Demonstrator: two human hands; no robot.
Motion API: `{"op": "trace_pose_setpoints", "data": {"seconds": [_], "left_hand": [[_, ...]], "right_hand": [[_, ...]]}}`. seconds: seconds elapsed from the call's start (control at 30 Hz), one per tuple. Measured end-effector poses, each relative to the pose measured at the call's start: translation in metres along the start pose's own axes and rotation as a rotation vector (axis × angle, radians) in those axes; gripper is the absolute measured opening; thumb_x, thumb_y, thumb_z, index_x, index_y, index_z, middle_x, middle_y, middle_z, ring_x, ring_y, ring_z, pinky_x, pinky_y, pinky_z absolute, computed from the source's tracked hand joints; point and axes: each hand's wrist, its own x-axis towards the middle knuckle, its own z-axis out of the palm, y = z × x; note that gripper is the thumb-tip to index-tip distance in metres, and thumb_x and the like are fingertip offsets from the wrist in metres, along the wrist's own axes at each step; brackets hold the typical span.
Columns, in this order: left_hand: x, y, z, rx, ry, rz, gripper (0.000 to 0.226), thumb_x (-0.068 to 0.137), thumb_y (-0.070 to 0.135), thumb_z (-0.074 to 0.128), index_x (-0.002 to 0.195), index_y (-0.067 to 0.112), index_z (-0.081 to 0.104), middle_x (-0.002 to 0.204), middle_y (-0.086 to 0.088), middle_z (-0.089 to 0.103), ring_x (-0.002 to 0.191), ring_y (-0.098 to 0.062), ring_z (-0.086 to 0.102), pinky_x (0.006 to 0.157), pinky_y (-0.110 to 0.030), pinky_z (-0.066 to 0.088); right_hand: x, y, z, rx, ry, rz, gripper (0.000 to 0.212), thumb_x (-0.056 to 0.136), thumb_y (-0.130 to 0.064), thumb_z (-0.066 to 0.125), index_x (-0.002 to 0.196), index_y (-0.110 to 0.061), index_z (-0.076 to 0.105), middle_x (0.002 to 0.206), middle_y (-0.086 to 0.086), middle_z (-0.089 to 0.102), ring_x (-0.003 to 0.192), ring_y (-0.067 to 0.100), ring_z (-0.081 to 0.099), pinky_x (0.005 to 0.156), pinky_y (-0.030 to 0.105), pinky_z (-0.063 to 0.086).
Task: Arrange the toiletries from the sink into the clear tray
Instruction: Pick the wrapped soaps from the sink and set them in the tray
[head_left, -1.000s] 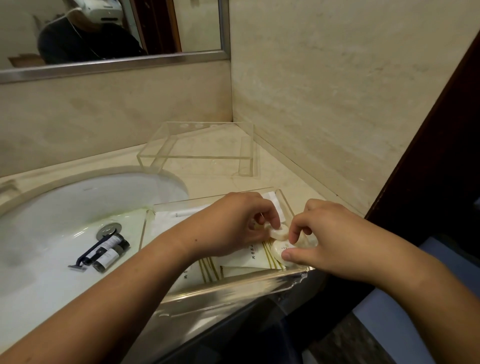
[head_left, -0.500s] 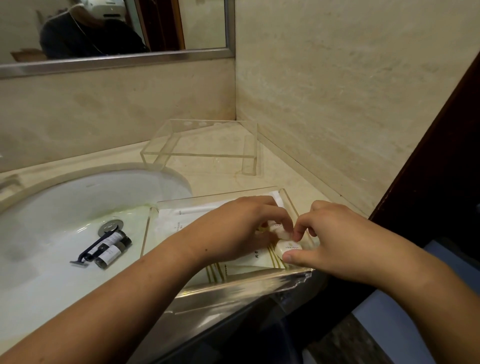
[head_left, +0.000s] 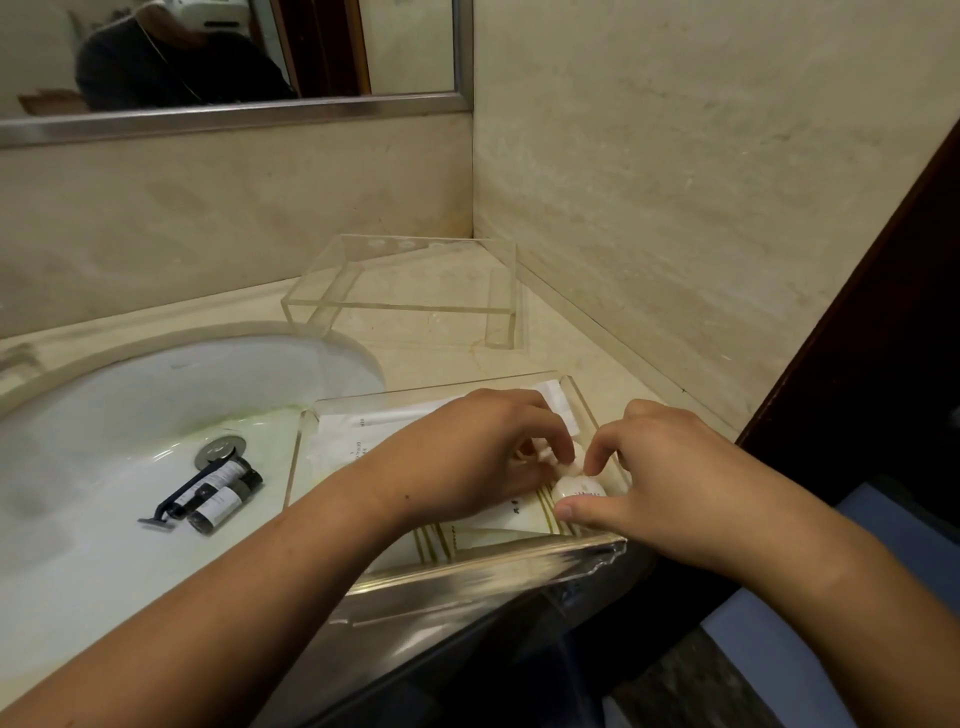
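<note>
Both hands are working inside the clear tray (head_left: 582, 400), which is sitting at the counter's (head_left: 436, 358) front edge just right of the sink (head_left: 130, 395): the left hand (head_left: 483, 457) is pinching a small white round soap (head_left: 570, 466) between fingertips, while the right hand (head_left: 654, 467) is gripping a second white round soap (head_left: 577, 489) between thumb and forefinger, the two pieces touching. White sachets (head_left: 353, 441) are lying flat under them in the tray, and two dark bottles (head_left: 221, 499) and a razor (head_left: 171, 506) are still lying in the sink beside the drain (head_left: 221, 449).
</note>
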Motion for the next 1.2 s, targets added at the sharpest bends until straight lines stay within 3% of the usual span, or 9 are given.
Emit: {"op": "trace_pose_setpoints", "data": {"seconds": [0.2, 0.33, 0.57, 0.73, 0.97, 1.07, 1.2], "left_hand": [[-0.022, -0.002, -0.021, 0.011, -0.084, -0.073, 0.033, 0.092, 0.043, 0.069, 0.124, 0.043, 0.062, 0.119, 0.020, 0.055, 0.102, 0.002, 0.056, 0.080, -0.011, 0.045], [-0.035, 0.000, -0.020, 0.027, -0.156, -0.119, 0.039, 0.089, 0.050, 0.070, 0.126, 0.044, 0.058, 0.122, 0.022, 0.052, 0.105, 0.002, 0.054, 0.087, -0.018, 0.048], [-0.043, 0.002, -0.013, 0.049, -0.138, -0.141, 0.041, 0.090, 0.048, 0.069, 0.129, 0.045, 0.054, 0.126, 0.021, 0.048, 0.108, 0.002, 0.047, 0.091, -0.018, 0.041], [-0.044, 0.002, -0.013, 0.062, -0.139, -0.144, 0.046, 0.091, 0.048, 0.067, 0.134, 0.046, 0.051, 0.131, 0.019, 0.047, 0.114, -0.002, 0.048, 0.096, -0.022, 0.043], [-0.048, -0.001, -0.011, 0.044, -0.083, -0.089, 0.041, 0.092, 0.051, 0.065, 0.131, 0.046, 0.053, 0.129, 0.022, 0.047, 0.112, 0.002, 0.047, 0.096, -0.021, 0.044], [-0.050, -0.001, -0.012, 0.029, -0.048, -0.069, 0.037, 0.093, 0.052, 0.063, 0.129, 0.045, 0.055, 0.127, 0.022, 0.048, 0.114, 0.004, 0.047, 0.099, -0.023, 0.044], [-0.053, -0.002, -0.020, 0.020, 0.036, -0.061, 0.033, 0.095, 0.051, 0.060, 0.128, 0.046, 0.056, 0.124, 0.022, 0.049, 0.116, 0.002, 0.046, 0.100, -0.026, 0.044]], "right_hand": [[0.000, 0.002, -0.002, 0.009, -0.006, -0.012, 0.050, 0.072, -0.074, 0.068, 0.106, -0.038, 0.066, 0.096, -0.017, 0.047, 0.093, 0.004, 0.051, 0.083, 0.028, 0.049], [0.002, 0.000, -0.001, -0.015, -0.018, -0.016, 0.050, 0.072, -0.073, 0.068, 0.108, -0.038, 0.067, 0.094, -0.017, 0.046, 0.088, 0.003, 0.050, 0.082, 0.028, 0.049], [0.002, -0.002, -0.004, -0.028, -0.036, -0.007, 0.043, 0.075, -0.068, 0.068, 0.103, -0.035, 0.066, 0.095, -0.016, 0.047, 0.085, 0.003, 0.051, 0.072, 0.022, 0.043], [0.002, -0.005, -0.002, -0.049, -0.022, 0.004, 0.044, 0.076, -0.068, 0.068, 0.104, -0.034, 0.067, 0.095, -0.015, 0.048, 0.089, 0.005, 0.053, 0.077, 0.025, 0.047], [0.002, -0.003, -0.003, -0.064, -0.008, 0.005, 0.050, 0.075, -0.072, 0.066, 0.111, -0.037, 0.067, 0.090, -0.018, 0.044, 0.087, 0.003, 0.048, 0.074, 0.023, 0.040], [0.002, -0.002, -0.006, -0.037, 0.025, 0.002, 0.046, 0.078, -0.069, 0.066, 0.112, -0.038, 0.066, 0.090, -0.018, 0.044, 0.088, 0.003, 0.047, 0.076, 0.022, 0.040], [0.005, -0.002, -0.010, -0.010, 0.147, -0.028, 0.031, 0.088, -0.060, 0.060, 0.108, -0.039, 0.068, 0.094, -0.016, 0.050, 0.081, 0.000, 0.047, 0.065, 0.016, 0.033]]}}
